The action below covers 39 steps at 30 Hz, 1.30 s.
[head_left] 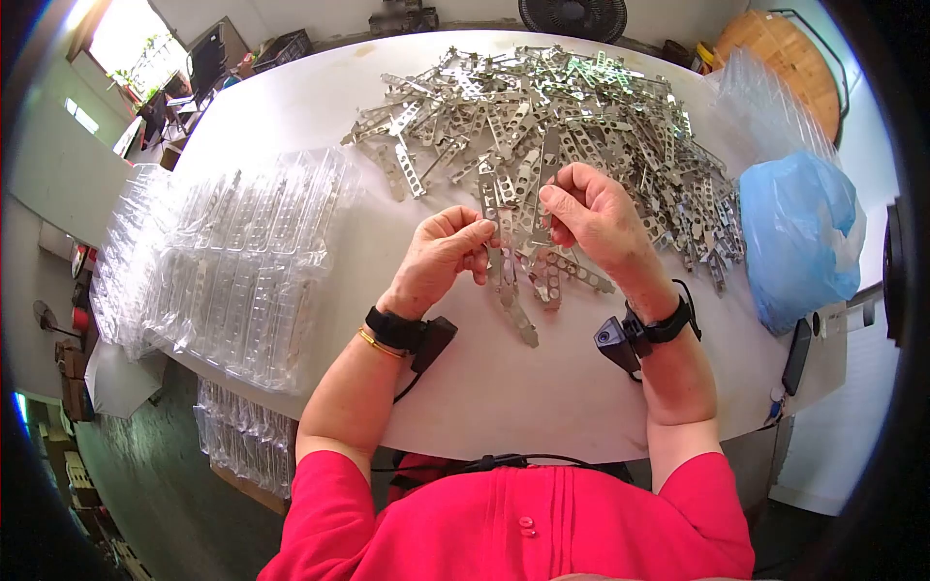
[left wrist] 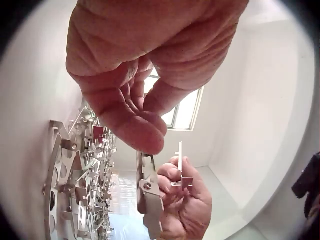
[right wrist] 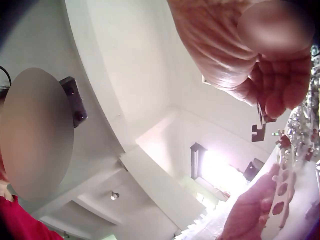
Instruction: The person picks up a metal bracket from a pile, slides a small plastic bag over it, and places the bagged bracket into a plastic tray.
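Observation:
My left hand [head_left: 441, 250] pinches a flat metal strip with a row of holes [left wrist: 148, 187] between thumb and fingers, over the white table. Beside it, my right hand [head_left: 601, 215] grips a second metal strip [head_left: 549, 155] near its lower part, and that strip stands roughly upright. A small hooked end [right wrist: 258, 132] juts out below the right fingers in the right wrist view. Between and just below the hands, a few loose strips [head_left: 519, 318] lie on the table. A large heap of similar metal strips [head_left: 581, 107] spreads out beyond both hands.
Clear plastic trays [head_left: 247, 290], many slots filled with strips, stand stacked on the left. On the right sits a blue plastic bag [head_left: 799, 232], with more clear plastic [head_left: 760, 102] behind it. A black phone-like object [head_left: 797, 356] is near the right edge of the table [head_left: 504, 407].

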{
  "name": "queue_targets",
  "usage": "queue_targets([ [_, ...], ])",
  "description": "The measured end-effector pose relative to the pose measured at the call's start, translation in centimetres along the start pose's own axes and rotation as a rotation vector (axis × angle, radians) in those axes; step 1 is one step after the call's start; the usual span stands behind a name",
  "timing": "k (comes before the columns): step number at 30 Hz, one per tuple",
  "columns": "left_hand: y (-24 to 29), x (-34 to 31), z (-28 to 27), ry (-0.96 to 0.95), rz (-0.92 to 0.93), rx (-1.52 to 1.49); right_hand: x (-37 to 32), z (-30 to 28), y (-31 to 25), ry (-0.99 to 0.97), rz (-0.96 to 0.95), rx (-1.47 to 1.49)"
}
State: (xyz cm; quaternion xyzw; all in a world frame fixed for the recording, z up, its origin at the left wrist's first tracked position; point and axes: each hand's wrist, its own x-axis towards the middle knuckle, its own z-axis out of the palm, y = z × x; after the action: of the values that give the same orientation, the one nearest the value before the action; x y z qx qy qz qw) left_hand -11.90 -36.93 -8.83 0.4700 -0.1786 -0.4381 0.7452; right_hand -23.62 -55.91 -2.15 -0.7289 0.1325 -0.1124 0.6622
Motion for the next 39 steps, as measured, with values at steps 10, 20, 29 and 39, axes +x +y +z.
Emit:
queue_targets([
  [10,-0.5,-0.4,1.9,0.161,0.418,0.409,0.1,0.0,0.2,0.015,0.001,0.006],
  [20,-0.7,-0.3,1.5,-0.038,0.455,0.361,0.2,0.0,0.3,0.019,-0.019,-0.021],
  [29,-0.6,-0.2,1.0,-0.062,0.364,0.144,0.1,0.2,0.6,0.001,-0.008,-0.047],
  [39,-0.5,-0.2,1.2,-0.015,0.258,0.04,0.3,0.4,1.5,-0.108,0.101,-0.032],
])
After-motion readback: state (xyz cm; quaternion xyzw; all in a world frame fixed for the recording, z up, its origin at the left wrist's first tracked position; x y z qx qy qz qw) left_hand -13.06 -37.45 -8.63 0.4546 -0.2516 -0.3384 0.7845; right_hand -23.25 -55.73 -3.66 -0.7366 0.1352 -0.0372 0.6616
